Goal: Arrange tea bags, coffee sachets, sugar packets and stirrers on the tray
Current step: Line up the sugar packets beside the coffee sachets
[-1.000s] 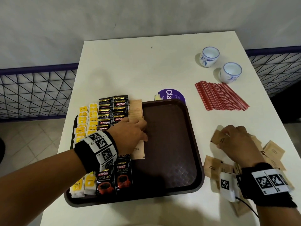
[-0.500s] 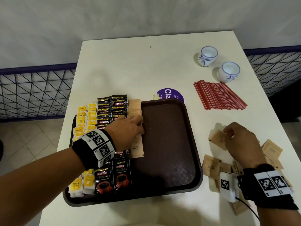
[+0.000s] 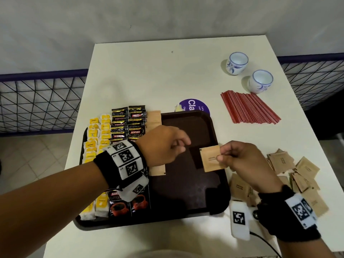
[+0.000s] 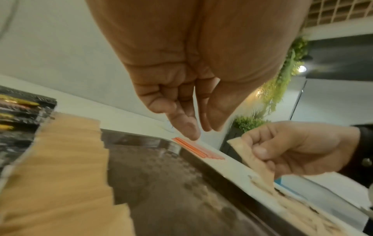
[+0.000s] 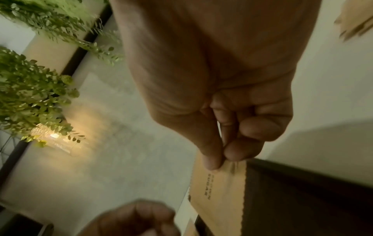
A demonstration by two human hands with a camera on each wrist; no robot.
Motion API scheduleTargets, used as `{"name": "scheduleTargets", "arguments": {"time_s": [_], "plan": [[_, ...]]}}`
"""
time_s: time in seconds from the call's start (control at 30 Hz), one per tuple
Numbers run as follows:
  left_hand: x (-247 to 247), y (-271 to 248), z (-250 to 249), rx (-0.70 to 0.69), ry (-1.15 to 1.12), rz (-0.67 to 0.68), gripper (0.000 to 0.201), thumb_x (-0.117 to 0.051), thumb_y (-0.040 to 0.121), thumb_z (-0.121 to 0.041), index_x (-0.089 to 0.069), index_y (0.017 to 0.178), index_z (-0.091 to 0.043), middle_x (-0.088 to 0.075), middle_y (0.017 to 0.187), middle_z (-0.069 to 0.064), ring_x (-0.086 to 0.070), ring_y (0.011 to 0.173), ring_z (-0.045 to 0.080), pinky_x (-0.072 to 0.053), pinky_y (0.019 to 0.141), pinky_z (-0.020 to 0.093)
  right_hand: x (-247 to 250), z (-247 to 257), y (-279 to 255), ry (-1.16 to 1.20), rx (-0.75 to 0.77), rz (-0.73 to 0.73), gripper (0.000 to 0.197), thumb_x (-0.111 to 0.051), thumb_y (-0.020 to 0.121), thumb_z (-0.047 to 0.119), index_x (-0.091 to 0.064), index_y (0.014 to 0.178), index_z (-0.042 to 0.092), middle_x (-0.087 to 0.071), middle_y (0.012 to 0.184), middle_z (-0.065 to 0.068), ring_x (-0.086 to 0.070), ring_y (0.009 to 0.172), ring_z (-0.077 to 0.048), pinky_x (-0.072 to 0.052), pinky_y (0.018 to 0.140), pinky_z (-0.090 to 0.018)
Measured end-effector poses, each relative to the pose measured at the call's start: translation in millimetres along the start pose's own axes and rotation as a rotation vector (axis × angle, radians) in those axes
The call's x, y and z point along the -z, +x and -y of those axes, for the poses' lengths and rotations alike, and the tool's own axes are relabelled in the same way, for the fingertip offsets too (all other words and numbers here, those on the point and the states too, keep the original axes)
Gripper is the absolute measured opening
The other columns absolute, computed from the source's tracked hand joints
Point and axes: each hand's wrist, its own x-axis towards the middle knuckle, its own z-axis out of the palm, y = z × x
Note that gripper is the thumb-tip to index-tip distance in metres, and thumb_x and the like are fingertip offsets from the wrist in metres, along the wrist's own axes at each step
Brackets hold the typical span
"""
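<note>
So the right hand (image 3: 242, 161) is pinching one brown sugar packet (image 3: 211, 158) by its right edge, thumb and forefinger, holding it just above the tray (image 3: 221, 183) near the right rim. The left hand (image 3: 163, 144) hangs over the middle of the tray with nothing in it, fingers (image 4: 187, 126) loosely bunched and pointing down and toward the packet. The gap between them is small, and the packet's free left edge faces straight at the left fingertips, so my guess is a hand-off right to left. The packet sits roughly flat, long side running near-to-far, same as the sugar row (image 3: 153, 118) just left of the left hand, beside the coffee sachets (image 3: 128, 123) and tea bags (image 3: 96, 131). So the left hand is the nearer one to that row and shouldn't need to turn the packet much, only carry it back left. The loose sugar pile (image 3: 290, 174) and stirrers (image 3: 247, 107) are on the counter (image 3: 158, 71) to the right, not yet moved.
</note>
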Motion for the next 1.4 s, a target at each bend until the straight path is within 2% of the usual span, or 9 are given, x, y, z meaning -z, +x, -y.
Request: {"name": "scheduleTargets", "arguments": {"time_s": [0.23,0.4,0.53,0.63,0.83,0.93,1.07,1.27,1.4], "plan": [[-7,1,-7,0.032,-0.217,0.067,0.023,-0.071,0.087,-0.022,-0.068,0.110,-0.028,-0.072,0.088,-0.011,-0.064,0.074,-0.002,-0.052,0.072,0.015,-32,10,-2,0.030,0.047,0.129,0.013,-0.074,0.082,0.001,-0.071,0.083,0.014,-0.067,0.068,0.003,-0.059,0.058,-0.003,-0.043,0.056,-0.015],[-7,-1,-5,0.068,-0.310,0.047,0.029,-0.068,0.088,-0.009,-0.068,0.114,-0.023,-0.068,0.085,-0.006,-0.060,0.066,0.001,-0.054,0.067,0.021,-36,11,-5,0.038,0.070,0.170,0.012,-0.080,0.080,0.014,-0.072,0.084,0.022,-0.072,0.084,0.000,-0.069,0.080,-0.014,-0.055,0.079,-0.033],[-8,-8,0,0.120,-0.456,0.022,0.031,-0.065,0.088,-0.001,-0.062,0.113,-0.019,-0.063,0.091,0.006,-0.068,0.069,0.013,-0.060,0.064,0.032,-42,15,-9,0.163,0.033,0.187,0.011,-0.074,0.086,0.006,-0.063,0.085,0.008,-0.073,0.091,-0.013,-0.074,0.087,-0.029,-0.058,0.077,-0.046],[-13,-14,3,0.112,-0.349,0.073,0.041,-0.074,0.081,-0.012,-0.057,0.115,-0.027,-0.063,0.093,-0.006,-0.067,0.077,0.014,-0.058,0.075,0.037,-45,22,-11,0.242,0.059,0.196,0.010,-0.063,0.089,-0.007,-0.059,0.090,0.002,-0.069,0.091,-0.024,-0.076,0.079,-0.031,-0.057,0.069,-0.040],[-11,-12,-4,0.107,-0.401,0.085,0.033,-0.083,0.075,-0.016,-0.062,0.101,-0.023,-0.068,0.086,-0.003,-0.063,0.073,0.014,-0.058,0.072,0.038,-51,23,-9,-0.016,0.236,0.254,0.012,-0.074,0.085,0.012,-0.073,0.091,0.023,-0.071,0.084,-0.002,-0.069,0.081,-0.020,-0.056,0.080,-0.039],[-5,-12,4,0.125,-0.369,0.100,0.034,-0.074,0.080,-0.003,-0.064,0.107,-0.021,-0.065,0.084,-0.003,-0.059,0.063,0.004,-0.056,0.060,0.029,-32,14,-10,-0.041,0.173,0.156,0.021,-0.080,0.081,0.016,-0.069,0.095,0.027,-0.069,0.083,-0.001,-0.067,0.077,-0.018,-0.054,0.077,-0.031],[5,-23,22,0.168,-0.188,0.121,0.031,-0.067,0.086,-0.009,-0.071,0.099,-0.038,-0.069,0.093,-0.016,-0.067,0.078,0.001,-0.056,0.071,0.021,20,-18,-14,-0.382,0.020,0.010,0.025,-0.083,0.076,0.023,-0.064,0.091,0.030,-0.066,0.090,0.008,-0.063,0.073,-0.007,-0.046,0.067,-0.020],[0,-33,32,0.238,-0.095,0.125,0.015,-0.069,0.087,-0.023,-0.076,0.092,-0.035,-0.064,0.090,-0.021,-0.060,0.086,-0.005,-0.047,0.076,0.012,46,-49,-31,-0.580,-0.103,0.057,0.037,-0.081,0.078,0.030,-0.057,0.105,0.035,-0.054,0.104,0.008,-0.052,0.085,0.000,-0.036,0.065,-0.014],[2,-33,33,0.230,-0.094,0.181,0.015,-0.073,0.085,-0.023,-0.075,0.087,-0.038,-0.071,0.086,-0.017,-0.063,0.079,-0.004,-0.047,0.071,0.011,41,-60,-33,-0.636,-0.111,0.114,0.053,-0.085,0.070,0.027,-0.055,0.113,0.031,-0.046,0.107,0.009,-0.049,0.103,-0.013,-0.044,0.080,-0.027]]}}
